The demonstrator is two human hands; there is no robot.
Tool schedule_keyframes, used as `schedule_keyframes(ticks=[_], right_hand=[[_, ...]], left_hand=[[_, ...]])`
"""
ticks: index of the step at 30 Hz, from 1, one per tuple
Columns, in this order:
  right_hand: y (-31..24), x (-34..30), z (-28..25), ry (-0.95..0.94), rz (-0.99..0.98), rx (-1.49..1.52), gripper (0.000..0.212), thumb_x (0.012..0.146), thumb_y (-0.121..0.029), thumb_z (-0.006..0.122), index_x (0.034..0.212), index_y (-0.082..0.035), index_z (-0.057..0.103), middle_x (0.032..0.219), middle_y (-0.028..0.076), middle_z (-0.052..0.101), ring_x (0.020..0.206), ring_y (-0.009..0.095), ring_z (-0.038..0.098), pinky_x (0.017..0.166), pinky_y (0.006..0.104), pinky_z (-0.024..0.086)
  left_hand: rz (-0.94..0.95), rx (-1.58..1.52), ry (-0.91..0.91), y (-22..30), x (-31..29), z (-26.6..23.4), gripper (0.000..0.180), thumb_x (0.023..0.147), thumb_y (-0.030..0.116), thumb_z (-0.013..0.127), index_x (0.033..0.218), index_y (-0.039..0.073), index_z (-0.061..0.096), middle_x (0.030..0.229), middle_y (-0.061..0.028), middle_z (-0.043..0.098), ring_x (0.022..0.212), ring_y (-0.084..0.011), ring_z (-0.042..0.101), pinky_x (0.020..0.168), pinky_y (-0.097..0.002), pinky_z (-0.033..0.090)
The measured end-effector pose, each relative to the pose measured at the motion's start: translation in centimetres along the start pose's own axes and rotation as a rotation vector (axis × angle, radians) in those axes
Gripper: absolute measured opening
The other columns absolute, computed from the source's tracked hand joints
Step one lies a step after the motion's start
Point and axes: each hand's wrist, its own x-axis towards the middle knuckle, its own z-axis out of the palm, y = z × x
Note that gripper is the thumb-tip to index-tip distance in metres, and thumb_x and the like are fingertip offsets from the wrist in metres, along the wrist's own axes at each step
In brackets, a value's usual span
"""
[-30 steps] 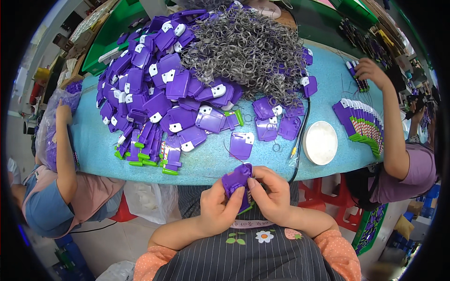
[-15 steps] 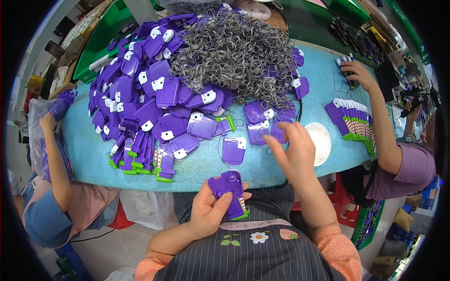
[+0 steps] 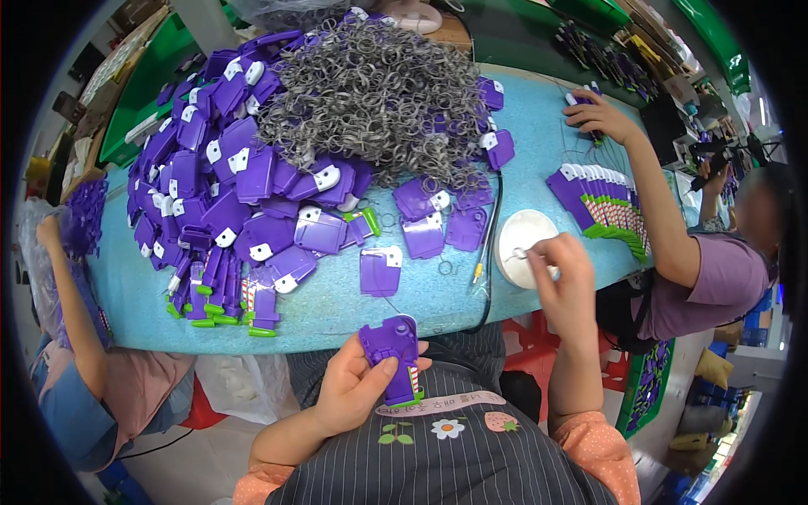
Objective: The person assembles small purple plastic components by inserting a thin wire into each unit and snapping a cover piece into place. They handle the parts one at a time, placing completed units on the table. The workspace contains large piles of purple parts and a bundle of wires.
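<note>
**Purple plastic shell (image 3: pixel 379 340) in the left fingers (image 3: pixel 380 372); right fingers (image 3: pixel 557 249) at a white bowl (image 3: pixel 515 225)**

The left fingers grasp the purple plastic shell just off the near edge of a light blue tabletop (image 3: pixel 446 305), thumb across its face. Its moulded inner side, with a round post near the top, faces up; a red-and-white striped strip and a green end show below the fingertips.

The right fingers are bent over the round white bowl, thumb and index tips close together. A small pale thing (image 3: pixel 520 253) shows at those tips; blur makes it impossible to tell whether they grip it.

Straight beyond the left fingers lies one purple cover (image 3: pixel 380 275) with a white corner. Farther off and to their left spreads a big heap of purple covers (image 3: pixel 195 172), with green-ended purple pieces (image 3: pixel 263 307) at its near side. A mound of grey rings (image 3: pixel 370 101) rises beyond the covers. Between the two hands' fingers, a black cable (image 3: pixel 501 189) crosses the tabletop.

To the right of the right fingers, striped, green-ended purple pieces lie in an overlapping fan (image 3: pixel 593 202); past it, a co-worker's hand (image 3: pixel 608 118) is at another purple piece. Well to the left of the left fingers, another person's hand (image 3: pixel 49 231) touches a clear plastic bag (image 3: pixel 42 282).
</note>
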Motion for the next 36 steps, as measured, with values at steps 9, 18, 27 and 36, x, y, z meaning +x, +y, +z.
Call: schedule_keyframes(ticks=[9,18,27,36], right_hand=[[-3.5,-1.6,-1.7,0.079,0.160,0.490,0.004,0.080,0.001,0.057,0.079,0.000,0.053,0.079,0.005,0.051,0.070,0.013,0.044,0.067,0.0247,0.037],[-7.8,-2.8,4.2,-0.447,0.140,1.146,0.003,0.089,-0.002,0.050,0.091,0.000,0.050,0.114,0.014,0.049,0.103,0.017,0.048,0.090,0.0306,0.038],[-8.2,-3.0,4.3,-0.496,0.233,1.227,0.007,0.093,-0.006,0.048,0.095,0.001,0.046,0.115,0.017,0.052,0.096,0.013,0.052,0.084,0.0288,0.044],[-6.8,-1.5,1.8,-0.689,0.315,1.049,0.015,0.087,-0.008,0.062,0.088,-0.001,0.048,0.079,0.004,0.056,0.072,0.007,0.050,0.064,0.0220,0.042]], left_hand=[[0.004,-0.018,0.002,0.4,-0.1,0.9,0.034,0.095,0.003,0.039,0.128,-0.002,0.035,0.122,-0.0203,0.052,0.109,-0.0275,0.056,0.093,-0.0367,0.046],[0.056,0.001,-0.033,1.6,0.5,1.2,0.037,0.095,0.003,0.039,0.131,-0.003,0.032,0.122,-0.0149,0.052,0.109,-0.0209,0.056,0.089,-0.0303,0.047],[0.064,0.054,-0.040,0.8,0.5,0.4,0.035,0.095,0.003,0.041,0.128,-0.005,0.034,0.121,-0.0137,0.053,0.106,-0.0172,0.057,0.086,-0.0269,0.047],[-0.148,0.496,-0.244,3.0,0.4,0.0,0.034,0.093,0.000,0.039,0.127,-0.005,0.036,0.119,-0.0176,0.055,0.106,-0.0214,0.058,0.090,-0.0318,0.047]])
